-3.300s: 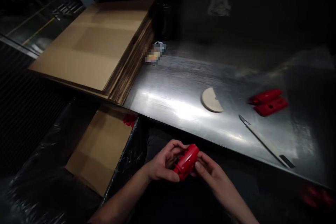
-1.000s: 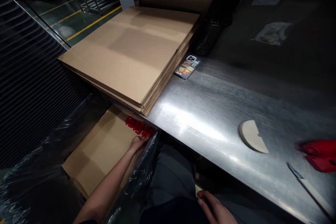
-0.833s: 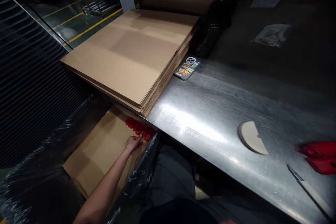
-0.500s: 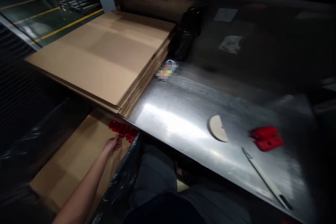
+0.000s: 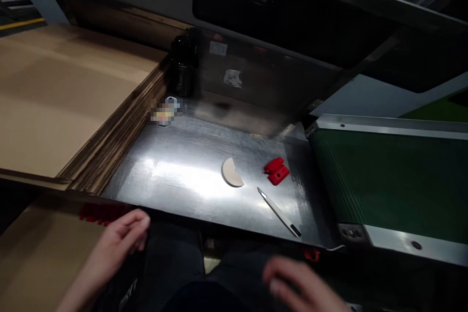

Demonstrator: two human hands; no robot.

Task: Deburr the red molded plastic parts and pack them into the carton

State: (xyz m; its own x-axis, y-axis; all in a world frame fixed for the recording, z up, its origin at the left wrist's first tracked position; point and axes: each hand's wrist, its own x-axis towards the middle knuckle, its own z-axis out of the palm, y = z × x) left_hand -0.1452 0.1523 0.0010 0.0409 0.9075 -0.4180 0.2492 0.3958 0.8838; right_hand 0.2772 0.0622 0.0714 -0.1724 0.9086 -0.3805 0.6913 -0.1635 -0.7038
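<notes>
My left hand (image 5: 124, 236) is just off the table's front edge, beside the red parts (image 5: 102, 213) lying on cardboard below table level. Its fingers are curled in together, and nothing shows in them. My right hand (image 5: 302, 285), smeared by motion, is in front of the table with thumb and forefinger apart and no object visible between them. On the metal table (image 5: 197, 148) lie two red plastic pieces (image 5: 277, 171), a craft knife (image 5: 278, 212) with a pale handle, and a cream half-round piece (image 5: 231, 173). The knife is the nearest of these to my right hand.
Stacked cardboard sheets (image 5: 69, 102) cover the table's left side. Beside them are a pixelated small item (image 5: 165, 111) and a dark glossy object (image 5: 183, 66). A green conveyor belt (image 5: 398, 180) adjoins on the right. A dark machine panel overhangs the back.
My left hand has come away from the red parts in the cardboard box, up and toward the table edge. My right hand has come into view. The view has swung right, showing the conveyor.
</notes>
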